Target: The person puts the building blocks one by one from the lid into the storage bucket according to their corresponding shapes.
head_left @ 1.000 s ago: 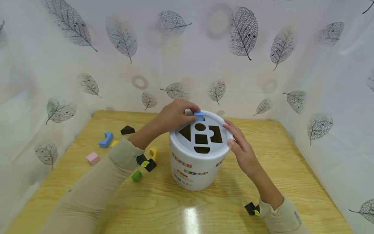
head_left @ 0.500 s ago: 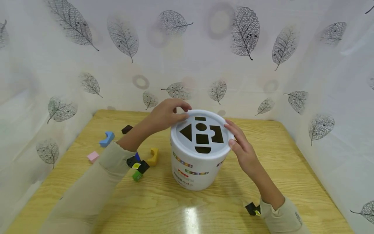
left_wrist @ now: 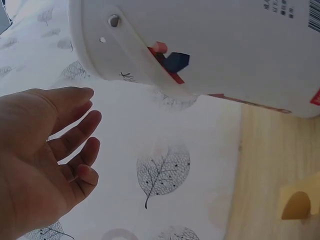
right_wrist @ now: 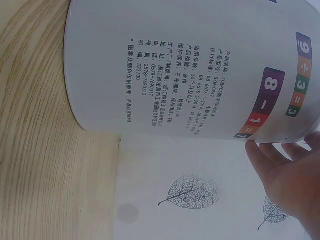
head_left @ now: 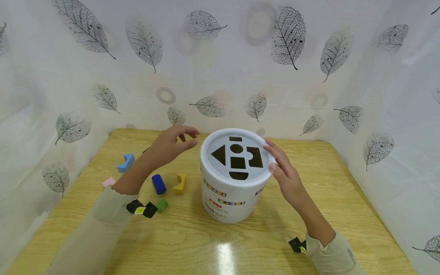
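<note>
A white bucket (head_left: 227, 202) stands upright on the wooden table, its lid (head_left: 220, 172) cut with several shaped holes. My right hand (head_left: 283, 172) rests on the right side of the lid's rim, fingers and thumb spread along it; in the right wrist view the fingertips touch the bucket's printed wall. Left of the bucket, my left hand (head_left: 172, 145) is in the air, apart from the rim, with loosely bent fingers and nothing in them. In the left wrist view that hand (left_wrist: 55, 150) is beside the bucket's top, near its white handle (left_wrist: 145, 55).
Toy blocks lie on the table (head_left: 192, 244) left of the bucket: a dark blue cylinder (head_left: 159, 184), a yellow arch (head_left: 180, 184), a green block (head_left: 162, 206), a light blue arch (head_left: 126, 163) and a pink block (head_left: 109, 182). Leaf-patterned curtain (head_left: 220, 68) encloses the back and sides.
The light blue block that my left hand held at the rectangular hole is out of sight. My left hand has drawn back leftward off the lid. The right hand keeps its place.
</note>
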`<act>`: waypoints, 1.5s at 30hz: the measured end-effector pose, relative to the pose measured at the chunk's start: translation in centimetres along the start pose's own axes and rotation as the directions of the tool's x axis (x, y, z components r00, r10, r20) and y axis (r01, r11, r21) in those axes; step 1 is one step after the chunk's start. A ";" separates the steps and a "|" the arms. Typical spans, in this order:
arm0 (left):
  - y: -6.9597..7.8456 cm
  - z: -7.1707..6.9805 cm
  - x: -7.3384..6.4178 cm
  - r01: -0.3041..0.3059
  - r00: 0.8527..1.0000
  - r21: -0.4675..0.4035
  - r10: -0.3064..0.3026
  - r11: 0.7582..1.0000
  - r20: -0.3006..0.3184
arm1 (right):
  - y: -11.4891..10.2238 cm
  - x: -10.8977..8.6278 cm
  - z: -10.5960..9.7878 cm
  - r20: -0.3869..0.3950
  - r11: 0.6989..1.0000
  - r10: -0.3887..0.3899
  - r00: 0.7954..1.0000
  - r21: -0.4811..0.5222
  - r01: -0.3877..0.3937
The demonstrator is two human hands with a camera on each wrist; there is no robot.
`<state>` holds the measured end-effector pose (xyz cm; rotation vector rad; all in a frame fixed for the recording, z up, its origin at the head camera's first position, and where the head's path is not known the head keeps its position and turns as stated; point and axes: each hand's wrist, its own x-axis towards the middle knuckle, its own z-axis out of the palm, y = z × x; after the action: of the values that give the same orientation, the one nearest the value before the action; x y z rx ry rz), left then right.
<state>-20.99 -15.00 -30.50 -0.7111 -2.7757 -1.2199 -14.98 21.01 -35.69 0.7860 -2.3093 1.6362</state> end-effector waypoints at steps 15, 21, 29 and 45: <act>-6.3 3.0 -4.6 0.064 0.990 0.010 -0.065 0.998 0.128 | 0.2 0.2 0.3 0.017 1.000 -0.001 1.000 0.020 0.001; -8.3 3.7 -5.4 0.111 0.980 0.024 -0.113 0.994 0.164 | 0.2 0.1 0.3 0.003 1.000 0.011 1.000 0.006 -0.011; -10.3 4.2 -6.2 0.156 0.965 0.062 -0.166 0.986 0.201 | 0.2 0.0 0.1 0.010 1.000 0.007 1.000 0.000 -0.007; -11.5 5.0 -6.4 0.168 0.956 0.200 -0.209 0.965 0.206 | 0.1 -0.1 0.0 -0.005 1.000 0.015 1.000 -0.010 -0.016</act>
<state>-19.32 -20.77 -43.21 -0.6161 -3.1554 -0.9452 -14.97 21.09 -35.75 0.7632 -2.3240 1.6302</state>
